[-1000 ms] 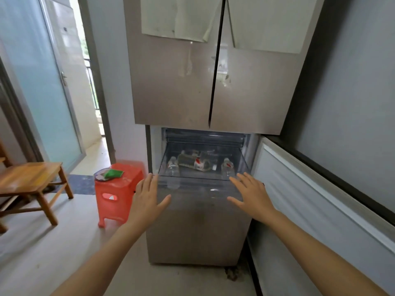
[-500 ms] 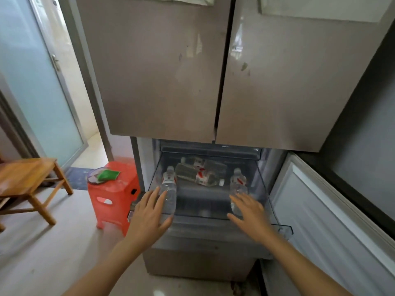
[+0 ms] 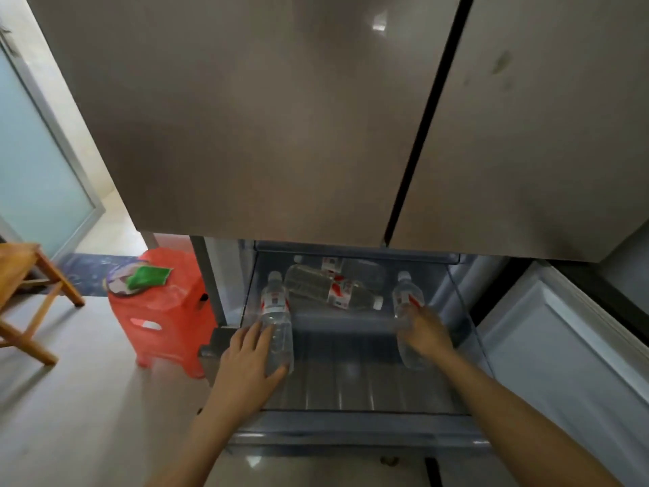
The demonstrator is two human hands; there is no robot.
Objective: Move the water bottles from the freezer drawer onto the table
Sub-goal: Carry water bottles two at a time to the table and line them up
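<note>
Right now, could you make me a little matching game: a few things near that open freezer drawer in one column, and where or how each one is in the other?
Things:
1. left-hand bottle
2. lying bottle
3. red stool
4. green cloth

Places or states:
A. on a plate on top of the stool
B. on its side at the back of the drawer
C. upright at the drawer's left, left hand against it
D. on the floor left of the fridge

Pairs: 1-C, 2-B, 3-D, 4-A
</note>
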